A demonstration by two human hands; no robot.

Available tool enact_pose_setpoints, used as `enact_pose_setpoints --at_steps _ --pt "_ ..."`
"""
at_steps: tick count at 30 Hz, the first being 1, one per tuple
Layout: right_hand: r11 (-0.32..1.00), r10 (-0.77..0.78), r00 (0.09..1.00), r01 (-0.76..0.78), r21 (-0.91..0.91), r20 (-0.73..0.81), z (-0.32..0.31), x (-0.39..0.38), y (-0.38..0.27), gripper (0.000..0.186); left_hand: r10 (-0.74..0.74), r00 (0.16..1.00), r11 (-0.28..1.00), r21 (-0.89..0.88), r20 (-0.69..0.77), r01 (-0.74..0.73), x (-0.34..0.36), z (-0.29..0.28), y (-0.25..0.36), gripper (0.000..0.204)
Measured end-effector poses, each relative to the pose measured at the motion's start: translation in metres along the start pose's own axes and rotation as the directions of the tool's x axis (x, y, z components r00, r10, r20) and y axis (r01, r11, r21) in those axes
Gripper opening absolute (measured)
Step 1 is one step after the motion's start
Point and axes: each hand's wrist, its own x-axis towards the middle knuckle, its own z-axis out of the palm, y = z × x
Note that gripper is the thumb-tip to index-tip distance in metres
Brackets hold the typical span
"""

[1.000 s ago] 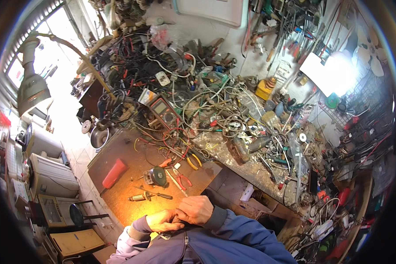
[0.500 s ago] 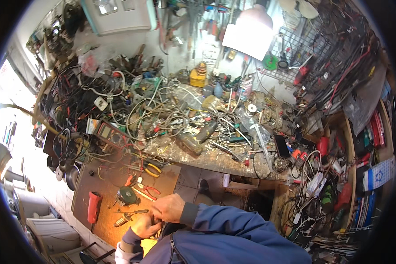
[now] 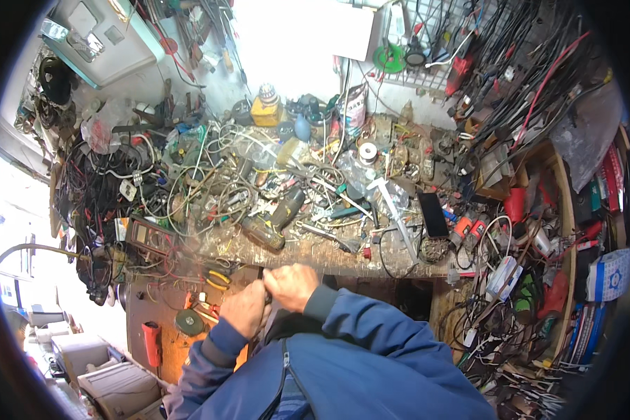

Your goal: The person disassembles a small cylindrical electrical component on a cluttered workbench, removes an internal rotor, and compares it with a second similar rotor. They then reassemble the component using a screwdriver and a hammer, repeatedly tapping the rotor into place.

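We see the two hands drawn close together before the jacket (image 3: 343, 364), the right grip (image 3: 292, 287) slightly farther forward than the left grip (image 3: 245, 312). Both have the fingers curled in around one dark piece (image 3: 267, 297), which lies between them; the hands cover most of it, so we cannot tell its full shape. Just left of the left grip, on the brown table (image 3: 136, 301), we find a round part with a dark green face (image 3: 189, 322), and farther left a red cylinder (image 3: 151, 343). Ahead and to the left of the grips lie yellow-handled pliers (image 3: 219, 278), with a multimeter (image 3: 148, 235) beyond them. Straight ahead, on the cluttered long table (image 3: 329, 258), we note a dark bulky tool (image 3: 273, 222). Ahead and to the right of the right grip are a pale caliper-shaped tool (image 3: 397, 220), a black phone (image 3: 434, 215) and, farther forward, a white spool (image 3: 367, 152).
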Motion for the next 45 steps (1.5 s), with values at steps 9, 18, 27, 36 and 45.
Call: enact_pose_setpoints --at_steps 9,18,27,36,45 --pt "0.779 -0.426 0.786 0.571 0.260 -0.448 -0.116 -0.011 0.031 0.023 0.649 0.538 0.232 -0.813 0.538 0.534 0.080 -0.038 0.032 0.013" --pt "-0.112 0.535 0.839 -0.044 0.993 0.098 -0.104 -0.030 0.056 0.053 0.553 0.688 -0.197 -0.729 0.469 0.655 0.118 -0.014 0.048 0.025" --pt "-0.043 0.625 0.779 -0.043 0.998 0.060 -0.109 -0.032 0.053 0.030 0.598 0.636 -0.232 -0.655 0.487 0.719 0.141 0.003 0.046 0.022" --pt "-0.058 0.678 0.733 -0.020 0.998 0.054 -0.098 -0.030 0.058 0.022 0.564 0.708 -0.044 -0.841 0.424 0.539 0.154 0.017 0.048 0.023" --pt "-0.149 0.685 0.723 0.022 0.989 0.087 -0.088 -0.039 0.074 0.037 0.520 0.714 0.024 -0.843 0.469 0.537 0.163 0.020 0.051 0.042"
